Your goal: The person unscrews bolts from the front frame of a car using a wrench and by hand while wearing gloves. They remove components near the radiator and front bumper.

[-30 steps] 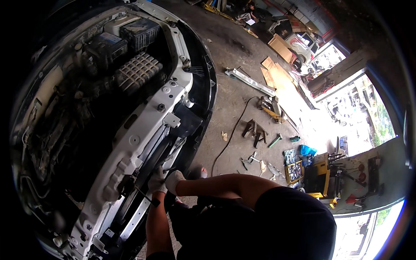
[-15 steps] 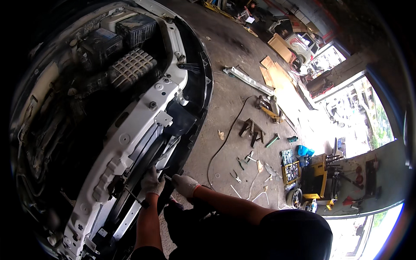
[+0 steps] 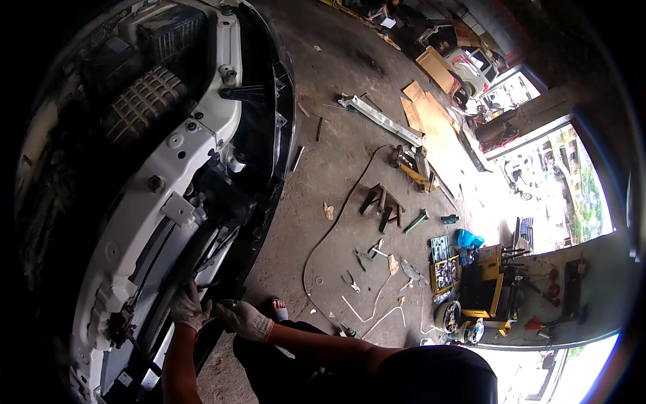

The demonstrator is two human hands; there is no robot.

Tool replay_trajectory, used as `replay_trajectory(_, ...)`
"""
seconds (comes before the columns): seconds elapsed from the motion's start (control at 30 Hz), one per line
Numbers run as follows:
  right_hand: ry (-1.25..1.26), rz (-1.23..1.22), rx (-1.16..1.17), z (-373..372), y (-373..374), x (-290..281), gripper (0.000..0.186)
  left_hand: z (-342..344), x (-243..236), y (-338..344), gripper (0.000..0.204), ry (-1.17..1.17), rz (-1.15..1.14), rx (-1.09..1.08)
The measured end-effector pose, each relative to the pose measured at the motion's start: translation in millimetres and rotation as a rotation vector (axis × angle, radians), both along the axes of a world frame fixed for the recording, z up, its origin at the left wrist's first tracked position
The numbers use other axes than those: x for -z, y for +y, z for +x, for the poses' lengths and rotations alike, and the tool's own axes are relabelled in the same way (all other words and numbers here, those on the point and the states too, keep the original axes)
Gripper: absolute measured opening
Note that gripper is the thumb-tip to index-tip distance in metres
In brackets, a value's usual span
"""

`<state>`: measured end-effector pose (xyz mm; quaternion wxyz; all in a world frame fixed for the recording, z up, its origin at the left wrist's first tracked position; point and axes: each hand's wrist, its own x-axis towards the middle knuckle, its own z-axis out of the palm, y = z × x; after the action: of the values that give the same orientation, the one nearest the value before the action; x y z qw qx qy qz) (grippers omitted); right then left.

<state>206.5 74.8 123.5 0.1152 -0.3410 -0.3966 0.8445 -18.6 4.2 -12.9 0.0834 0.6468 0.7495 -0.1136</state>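
Observation:
My left hand (image 3: 188, 310), in a pale work glove, reaches into the gap behind a car's black front bumper (image 3: 264, 202). Its fingers are bent around something small and dark that I cannot make out, close to a pale crossbar (image 3: 212, 259). Just right of it, my right hand (image 3: 246, 320), gloved too, is closed on a thin piece pointing toward the left hand; its kind is hidden by the fingers. The white radiator support panel (image 3: 131, 222) runs along the left of both hands, with the radiator (image 3: 142, 269) beside it.
The engine bay (image 3: 145, 104) lies open at upper left. On the concrete floor are pliers (image 3: 350, 281), a green-handled hammer (image 3: 417, 221), a small metal stand (image 3: 382, 204), a cable (image 3: 323, 242) and a white metal beam (image 3: 382, 121). A socket set (image 3: 445, 273) sits by a yellow-and-black cabinet (image 3: 486, 286).
The view has shifted, so the car sits farther left and more floor shows. Both hands stay close together at the bumper gap; the shiny tip by my right hand shows less.

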Motion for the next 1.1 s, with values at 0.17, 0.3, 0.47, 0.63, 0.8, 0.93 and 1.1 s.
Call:
replay_trajectory(0.17, -0.282, 0.797, 0.033, -6, 11, 22, 0.023, 10, -24, 1, 0.095, -0.264, 0.047, -0.102)
replay_trajectory(0.3, -0.198, 0.927, 0.309, -22, 10, 54, 0.017, -1, -31, 2, 0.082, -0.221, 0.394, 0.109)
replay_trajectory(0.47, -0.216, 0.998, 0.068, -13, 8, 70, 0.030, 5, -36, 2, 0.086, -0.253, 0.269, -0.022)
replay_trajectory(0.63, -0.065, 0.505, 0.050, -6, 1, 91, 0.047, 7, -30, 2, 0.094, -0.255, 0.276, -0.047)
replay_trajectory(0.8, -0.159, 0.767, -0.142, -5, 8, 107, 0.047, 9, -35, 6, 0.091, -0.209, 0.271, -0.039)
replay_trajectory(0.93, -0.108, 0.621, 0.008, -10, -7, 105, 0.044, 6, -39, 6, 0.091, -0.201, 0.214, -0.030)
replay_trajectory(1.1, 0.071, 0.945, 0.091, -45, -19, 87, 0.035, 6, -30, 4, 0.087, -0.209, 0.168, -0.050)
